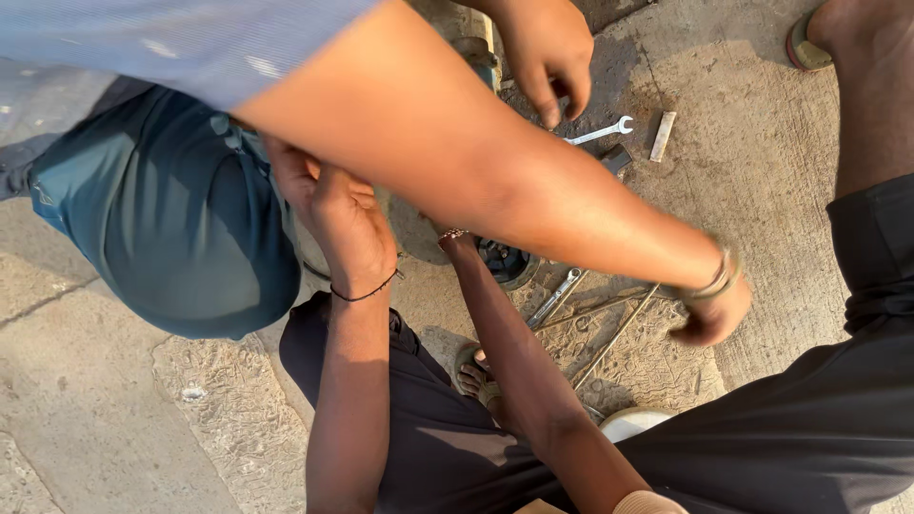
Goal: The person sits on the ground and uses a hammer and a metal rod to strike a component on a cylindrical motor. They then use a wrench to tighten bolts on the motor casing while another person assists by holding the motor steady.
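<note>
Left hand (333, 205): curled, pressing at the grey machine part (417, 238); whether it grips anything, I cannot tell.
Right hand: hidden behind a co-worker's forearm (476, 162).
Part: at 3 o'clock from the left hand.
Spanner (600, 131): on the floor, at 1 o'clock.

Bare forearms, no sleeves reaching past the elbow. Left hand (333, 205) ringed at the wrist by a thin black cord bracelet (367, 291); right hand mostly hidden behind a co-worker's arm, wrist wearing a small beaded bracelet (451, 233). Dark, almost black trousers (419, 419) over both legs. Open sandal (473, 373) on one foot (toes showing between the knees).
</note>
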